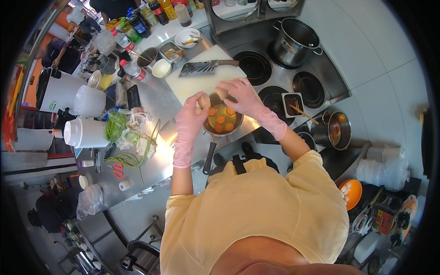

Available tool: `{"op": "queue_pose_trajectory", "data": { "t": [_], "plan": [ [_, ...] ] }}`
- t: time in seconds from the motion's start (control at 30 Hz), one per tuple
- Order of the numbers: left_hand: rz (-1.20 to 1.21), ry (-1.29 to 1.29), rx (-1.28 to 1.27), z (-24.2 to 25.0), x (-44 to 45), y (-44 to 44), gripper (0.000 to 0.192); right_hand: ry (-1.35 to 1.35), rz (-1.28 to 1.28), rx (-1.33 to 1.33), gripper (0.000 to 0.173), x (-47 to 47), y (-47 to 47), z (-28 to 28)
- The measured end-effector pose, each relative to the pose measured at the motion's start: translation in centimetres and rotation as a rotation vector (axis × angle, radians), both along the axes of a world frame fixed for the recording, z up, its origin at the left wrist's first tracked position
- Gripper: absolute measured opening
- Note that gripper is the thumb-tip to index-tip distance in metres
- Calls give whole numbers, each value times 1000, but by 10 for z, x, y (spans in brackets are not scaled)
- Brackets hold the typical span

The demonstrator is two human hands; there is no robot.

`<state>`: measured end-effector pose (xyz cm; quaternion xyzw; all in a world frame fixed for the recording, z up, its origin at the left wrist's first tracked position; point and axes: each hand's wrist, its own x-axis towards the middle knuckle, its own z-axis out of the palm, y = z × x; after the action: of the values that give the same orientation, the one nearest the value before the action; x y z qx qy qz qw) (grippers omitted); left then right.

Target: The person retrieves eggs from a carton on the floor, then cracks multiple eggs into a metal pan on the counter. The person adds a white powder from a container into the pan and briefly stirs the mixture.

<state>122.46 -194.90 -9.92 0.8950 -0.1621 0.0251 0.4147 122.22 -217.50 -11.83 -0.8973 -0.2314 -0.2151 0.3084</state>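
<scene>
My left hand (193, 115), in a pink disposable glove, grips a piece of brown eggshell (204, 101) over the left rim of a saucepan. Across from it, my right hand (239, 93), gloved the same way, holds another piece of eggshell (221, 92) above the far rim. Several whole yolks in clear egg white (223, 112) lie inside the saucepan (220, 136), whose black handle (209, 158) points toward me. Beyond the pan is a white cutting board (196, 84), with a cleaver (201, 68) lying on it, its wooden handle to the right.
An induction-style cooktop (279, 80) on the right carries a tall stockpot (296, 43) and a square container (292, 105) with chopsticks. Left on the steel counter (137, 178) are bagged greens (116, 126), long green beans (129, 158) and red-handled scissors (118, 170). Bottles (137, 25) line the back.
</scene>
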Motion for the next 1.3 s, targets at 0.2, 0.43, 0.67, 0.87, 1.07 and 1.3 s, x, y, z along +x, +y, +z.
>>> {"op": "queue_pose_trajectory", "data": {
  "t": [0.2,0.43,0.67,0.87,1.07,1.3],
  "plan": [
    [4,113,105,-61,0,-8,47,328,-157,-216,46,-3,16,-52],
    [-23,353,-291,-102,-8,-4,45,699,-148,508,50,-31,26,-98],
    [-11,276,-403,-94,-20,-17,43,892,76,1221,50,-41,36,-86],
    [-140,308,-392,-81,-25,-23,43,854,191,1332,49,-55,19,-75],
    [-246,447,-452,-59,-27,-44,50,780,171,1575,50,-94,-25,-75],
    [-177,626,-415,-47,-14,-54,42,435,-401,1738,52,-247,-166,-130]
  ]
}}
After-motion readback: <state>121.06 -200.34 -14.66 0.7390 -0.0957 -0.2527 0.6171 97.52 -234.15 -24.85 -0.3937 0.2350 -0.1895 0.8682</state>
